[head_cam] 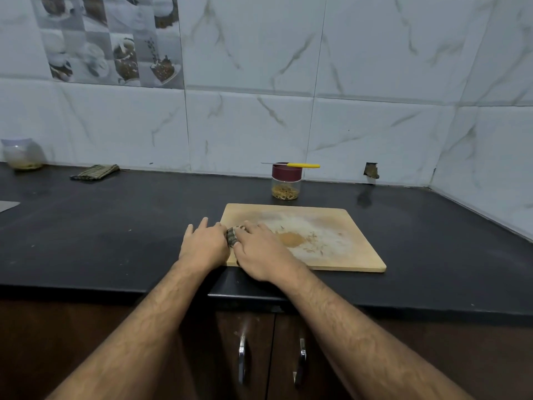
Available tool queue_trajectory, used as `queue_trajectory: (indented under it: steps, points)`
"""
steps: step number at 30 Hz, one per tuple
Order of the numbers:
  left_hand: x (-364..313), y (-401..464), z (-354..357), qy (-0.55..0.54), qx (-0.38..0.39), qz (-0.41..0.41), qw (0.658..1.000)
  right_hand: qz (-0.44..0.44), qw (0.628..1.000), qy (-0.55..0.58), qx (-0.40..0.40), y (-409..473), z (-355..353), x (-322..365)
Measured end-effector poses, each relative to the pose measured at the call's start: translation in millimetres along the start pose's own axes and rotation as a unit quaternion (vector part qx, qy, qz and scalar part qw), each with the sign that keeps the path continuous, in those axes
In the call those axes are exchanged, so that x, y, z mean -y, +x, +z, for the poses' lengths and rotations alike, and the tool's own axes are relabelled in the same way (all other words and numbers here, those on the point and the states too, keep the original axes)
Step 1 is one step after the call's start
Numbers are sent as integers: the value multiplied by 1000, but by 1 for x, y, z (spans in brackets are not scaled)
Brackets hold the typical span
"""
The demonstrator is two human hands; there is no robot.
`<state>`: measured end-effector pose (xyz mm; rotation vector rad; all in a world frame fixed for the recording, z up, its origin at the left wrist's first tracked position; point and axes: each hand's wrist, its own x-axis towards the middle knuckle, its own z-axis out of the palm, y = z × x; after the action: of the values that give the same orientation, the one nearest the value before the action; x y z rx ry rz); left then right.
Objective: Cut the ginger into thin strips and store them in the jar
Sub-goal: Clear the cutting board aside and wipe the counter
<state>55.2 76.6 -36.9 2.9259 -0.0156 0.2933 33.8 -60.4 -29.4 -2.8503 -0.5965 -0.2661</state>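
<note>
Black counter (115, 241) across mid-frame. Wooden board (331, 255) at centre, ginger scraps left. Lidded jar (286, 181) above it holding strips, knife (294, 165) balanced on top; could slide off. Left hand (203, 246) flat, right hand (259, 252) gripping cloth (231, 236); wiping could scatter scraps.

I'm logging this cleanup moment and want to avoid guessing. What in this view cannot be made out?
Head view:
- Dark patterned cloth: mostly hidden between left hand and right hand.
- Wooden cutting board: near-left corner covered by the hands.
- Clear jar with maroon lid: contents too small to identify.
- Grey object: cut off by left edge.
</note>
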Motion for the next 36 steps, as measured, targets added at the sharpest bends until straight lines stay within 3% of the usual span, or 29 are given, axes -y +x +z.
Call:
queue_trajectory:
  steps: [11, 18, 25, 30, 36]
  points:
    - [5, 4, 4, 37, 7, 29, 999, 12, 997, -44, 56, 66, -8, -2]
    - [1, -1, 3, 43, -1, 16, 999, 46, 991, -87, 92, 154, 22, -32]
    - [-22, 18, -21, 158, 23, 7, 987, 62, 992, -72, 81, 161, 27, -33]
    - [-18, 16, 5, -38, -22, -26, 999, 74, 986, -105, 106, 186, 42, -43]
    - [-16, 21, 5, -13, 48, -34, 998, 68, 989, -93, 97, 177, 38, -41]
